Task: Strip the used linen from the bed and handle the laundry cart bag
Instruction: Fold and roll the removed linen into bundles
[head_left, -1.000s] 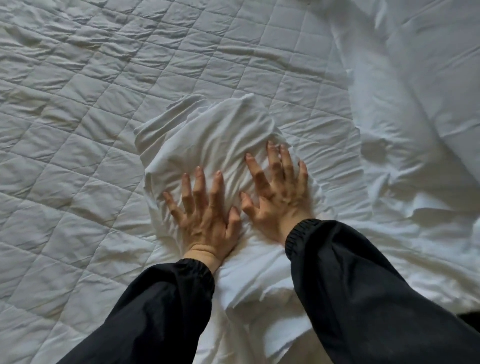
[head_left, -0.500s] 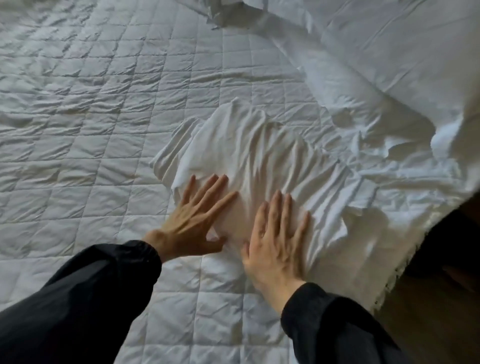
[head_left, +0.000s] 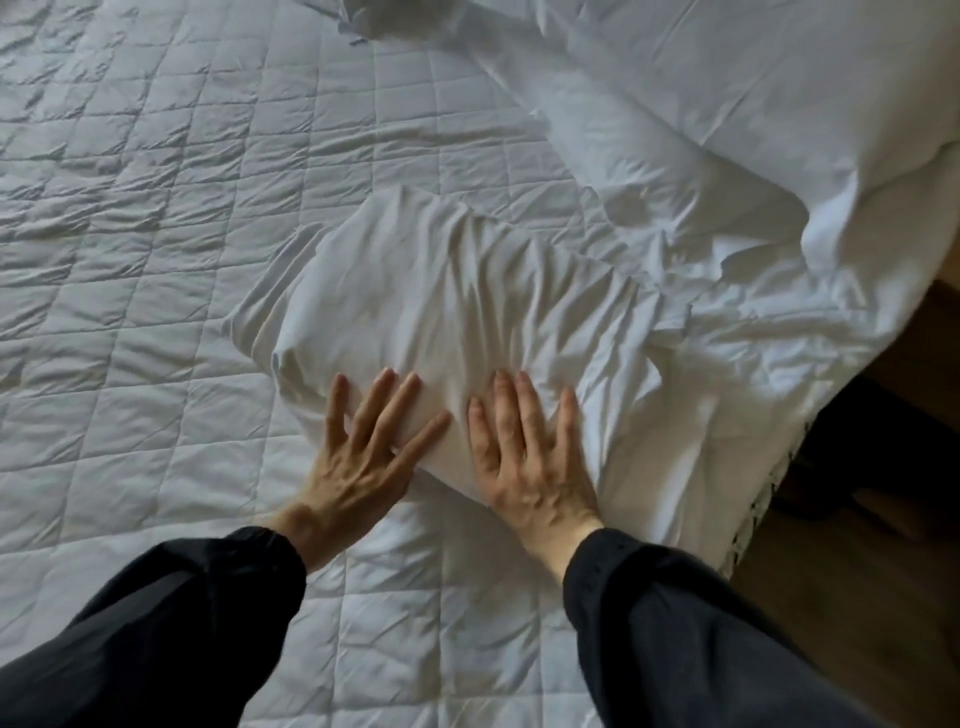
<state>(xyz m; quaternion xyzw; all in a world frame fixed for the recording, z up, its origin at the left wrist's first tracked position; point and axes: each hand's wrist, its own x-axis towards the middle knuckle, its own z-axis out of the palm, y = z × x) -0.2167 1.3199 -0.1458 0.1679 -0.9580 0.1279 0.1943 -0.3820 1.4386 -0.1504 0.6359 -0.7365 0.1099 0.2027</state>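
Both hands flat, fingers spread: left hand (head_left: 363, 457) and right hand (head_left: 524, 462) press bunched sheet (head_left: 467, 312) mid-frame on quilted pad (head_left: 156, 260); wood floor (head_left: 857, 597) lower right.

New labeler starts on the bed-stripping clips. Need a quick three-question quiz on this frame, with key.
1. True or false: the left hand clutches the sheet bundle in a fist.
2. The right hand lies on: A) the bundle, B) the floor, C) a pillow.
3. What does the bundle sit on?
Key: 1 false, its fingers lie straight on the bundle. 2 A. 3 the quilted pad.
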